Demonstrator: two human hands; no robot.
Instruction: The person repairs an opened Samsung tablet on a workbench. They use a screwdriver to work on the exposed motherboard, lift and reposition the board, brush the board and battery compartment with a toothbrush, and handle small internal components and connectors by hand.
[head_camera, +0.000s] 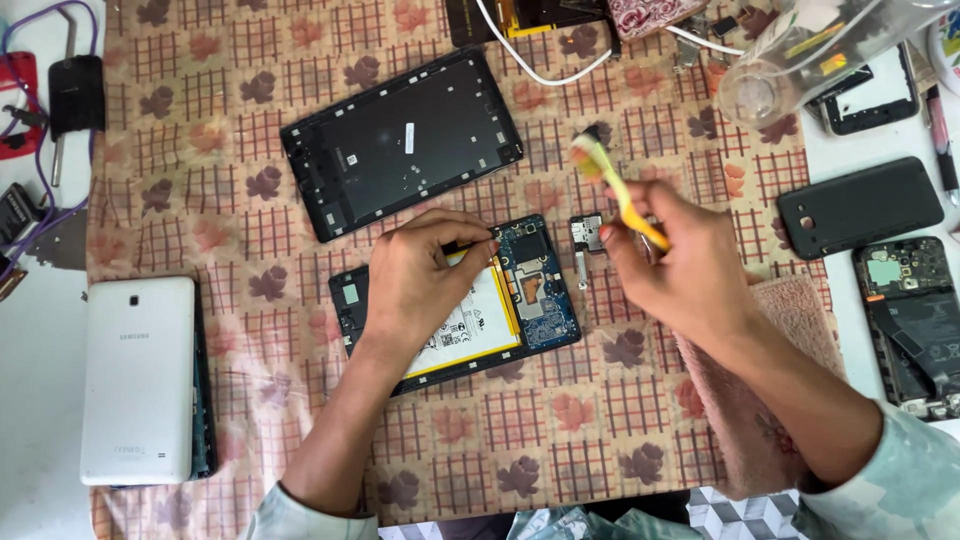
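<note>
Pinched shut on a yellow toothbrush (622, 195), the right hand (680, 270) holds its handle tilted, bristles raised above the cloth. Largest nearby is the patterned cloth (200, 180) covering the table; on it lies a dark tablet back frame (400, 140), and below it the opened tablet (455, 300) — battery and blue circuit board exposed. That opened tablet looks thin, stiff and fragile; its outer frame seems the safest place to hold it. The left hand (420, 285) rests flat on its battery, fingers closed at the top edge. A small loose part (585, 235) lies just beside the board — light, easily knocked.
</note>
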